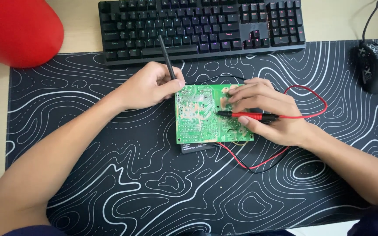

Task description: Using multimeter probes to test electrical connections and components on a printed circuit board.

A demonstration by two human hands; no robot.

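Two hands over one green circuit board (202, 116), mid-mat. Left hand (152, 85) closed round one black probe (167, 57), tip at board's top-left corner. Right hand (263, 111) pinches one red probe (246, 116) flat across board. One keyboard (197, 26), one mouse (372, 65) beyond.

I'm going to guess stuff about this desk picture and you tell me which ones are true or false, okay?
1. The right hand holds a red probe against the green circuit board. True.
2. The left hand holds a yellow screwdriver. False: it grips a black probe at the board's top left edge.
3. The board lies on a plain white mat. False: the desk mat is black with wavy white lines.
4. A black keyboard sits beyond the hands. True.
5. The mouse is by the left hand. False: it sits at the far right of the mat.
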